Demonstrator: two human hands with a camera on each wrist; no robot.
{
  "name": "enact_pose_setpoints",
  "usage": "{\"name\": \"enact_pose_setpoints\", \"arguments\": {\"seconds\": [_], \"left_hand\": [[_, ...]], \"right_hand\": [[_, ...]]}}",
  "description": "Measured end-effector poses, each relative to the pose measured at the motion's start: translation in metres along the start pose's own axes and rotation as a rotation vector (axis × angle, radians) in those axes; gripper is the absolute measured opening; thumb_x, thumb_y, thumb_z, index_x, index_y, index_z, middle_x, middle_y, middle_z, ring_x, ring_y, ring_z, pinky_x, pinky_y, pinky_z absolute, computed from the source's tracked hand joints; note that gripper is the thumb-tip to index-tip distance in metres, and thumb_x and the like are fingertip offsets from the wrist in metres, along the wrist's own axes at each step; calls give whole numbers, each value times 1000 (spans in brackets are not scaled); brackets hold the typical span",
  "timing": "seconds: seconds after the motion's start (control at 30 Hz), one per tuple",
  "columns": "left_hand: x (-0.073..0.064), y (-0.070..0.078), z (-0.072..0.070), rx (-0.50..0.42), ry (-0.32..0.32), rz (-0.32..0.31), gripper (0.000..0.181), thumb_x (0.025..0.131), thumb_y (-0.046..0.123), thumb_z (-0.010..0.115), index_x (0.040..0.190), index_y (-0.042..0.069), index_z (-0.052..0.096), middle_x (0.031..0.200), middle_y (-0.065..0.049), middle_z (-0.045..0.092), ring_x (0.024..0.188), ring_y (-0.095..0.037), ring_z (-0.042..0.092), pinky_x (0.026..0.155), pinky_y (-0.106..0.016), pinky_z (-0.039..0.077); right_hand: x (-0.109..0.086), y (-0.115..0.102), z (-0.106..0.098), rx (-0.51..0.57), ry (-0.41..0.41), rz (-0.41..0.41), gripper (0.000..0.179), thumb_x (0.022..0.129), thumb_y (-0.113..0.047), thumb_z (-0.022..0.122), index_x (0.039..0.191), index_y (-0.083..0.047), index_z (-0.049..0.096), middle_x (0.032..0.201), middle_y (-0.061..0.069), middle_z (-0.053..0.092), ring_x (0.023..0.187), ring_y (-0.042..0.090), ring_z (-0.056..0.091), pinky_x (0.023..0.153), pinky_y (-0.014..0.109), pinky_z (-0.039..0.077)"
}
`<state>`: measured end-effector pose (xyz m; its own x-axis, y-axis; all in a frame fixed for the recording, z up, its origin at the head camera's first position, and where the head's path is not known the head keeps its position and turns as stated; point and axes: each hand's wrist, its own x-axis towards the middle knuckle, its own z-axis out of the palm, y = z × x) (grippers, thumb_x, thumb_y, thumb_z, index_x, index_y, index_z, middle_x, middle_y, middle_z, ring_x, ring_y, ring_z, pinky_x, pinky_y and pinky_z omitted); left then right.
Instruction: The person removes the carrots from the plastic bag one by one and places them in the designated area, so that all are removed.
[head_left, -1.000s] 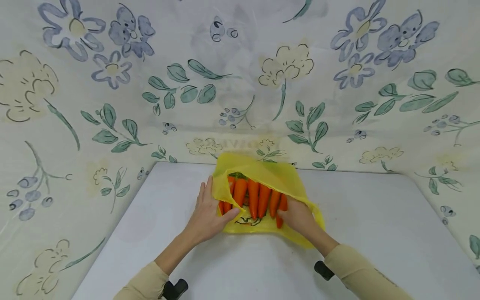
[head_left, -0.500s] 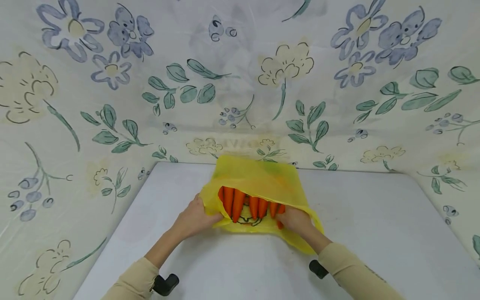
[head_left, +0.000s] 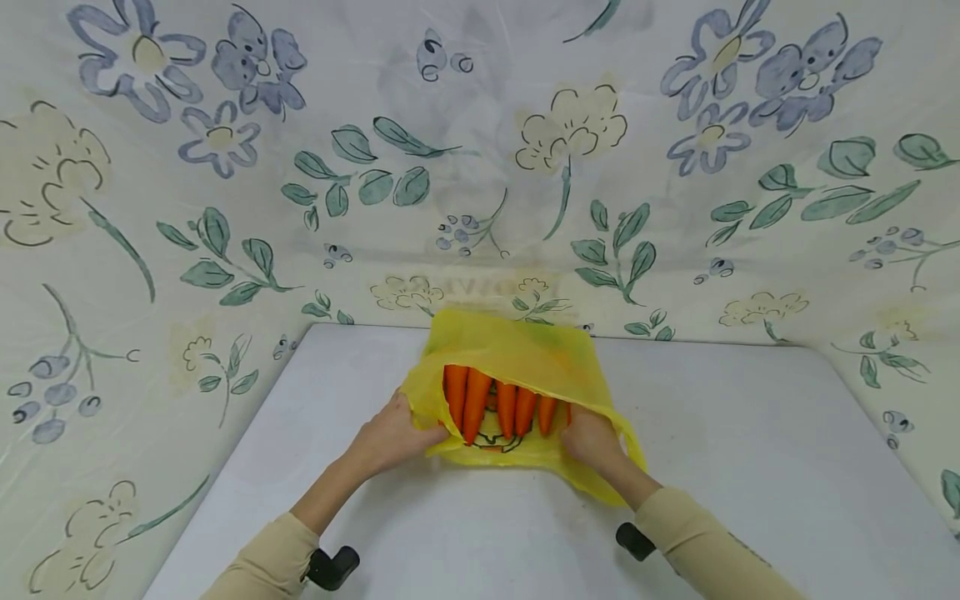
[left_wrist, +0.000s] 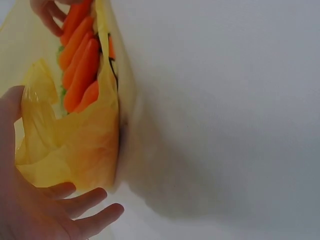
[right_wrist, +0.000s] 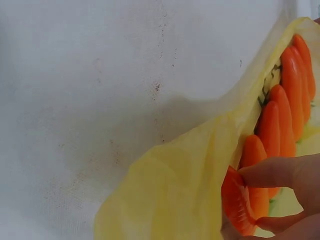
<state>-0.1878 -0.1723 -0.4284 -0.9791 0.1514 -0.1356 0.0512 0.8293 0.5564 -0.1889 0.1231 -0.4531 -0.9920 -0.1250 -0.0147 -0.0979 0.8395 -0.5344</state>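
Observation:
A yellow plastic bag (head_left: 517, 342) lies on its side with its mouth toward me, and several orange carrots (head_left: 477, 400) lie side by side inside. At the mouth's left edge my left hand (head_left: 390, 433) grips the plastic; in the left wrist view, the thumb of that hand (left_wrist: 30, 200) is against the film while other fingers spread outside it. My right hand (head_left: 592, 437) reaches into the mouth's right side. In the right wrist view this hand (right_wrist: 295, 195) pinches the end carrot (right_wrist: 236, 202) between thumb and fingers. The carrots' far ends are hidden under the bag's upper layer.
A white table (head_left: 750, 450) carries the bag near its back edge. Behind and at the sides hangs a flower-patterned cloth (head_left: 480, 167). Black wrist mounts (head_left: 333, 568) sit below both forearms.
My left hand has shifted left and down, now gripping the bag's edge and stretching the mouth sideways. The upper layer covers more of the carrots. The right hand's carrot has become mostly hidden.

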Motion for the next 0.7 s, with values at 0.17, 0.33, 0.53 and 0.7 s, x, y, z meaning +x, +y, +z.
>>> {"name": "enact_pose_setpoints", "arguments": {"seconds": [0.17, 0.33, 0.53, 0.7], "left_hand": [[-1, 0, -1, -6, -4, -4, 83, 82, 44, 68, 145, 3, 31, 119, -9, 54, 92, -20, 53, 75, -36, 50], [-1, -1, -1, -33, -5, -2, 79, 82, 42, 69, 141, 4, 34, 114, -7, 54, 91, -20, 52, 72, -33, 48], [-1, -2, -2, -72, -9, 13, 74, 82, 40, 70, 139, 8, 36, 112, -5, 54, 91, -18, 52, 73, -33, 48], [1, -4, 0, -123, -17, 46, 71, 83, 38, 70, 139, 12, 36, 114, -4, 54, 94, -17, 52, 78, -32, 48]], "right_hand": [[-2, 1, -1, -23, 34, -26, 32, 76, -1, 54, 107, 9, 54, 65, 6, 51, 61, 23, 45, 55, 31, 39], [-3, -2, -2, -19, 49, -38, 25, 74, 2, 55, 99, 6, 55, 67, 8, 53, 62, 23, 46, 57, 33, 41], [-3, -8, -6, -4, 21, 6, 30, 76, 3, 55, 106, 7, 57, 70, 6, 52, 63, 22, 46, 56, 30, 38], [-3, -9, -6, -11, 28, 3, 28, 76, 5, 57, 103, 6, 58, 73, 7, 53, 64, 22, 45, 57, 31, 38]]}}
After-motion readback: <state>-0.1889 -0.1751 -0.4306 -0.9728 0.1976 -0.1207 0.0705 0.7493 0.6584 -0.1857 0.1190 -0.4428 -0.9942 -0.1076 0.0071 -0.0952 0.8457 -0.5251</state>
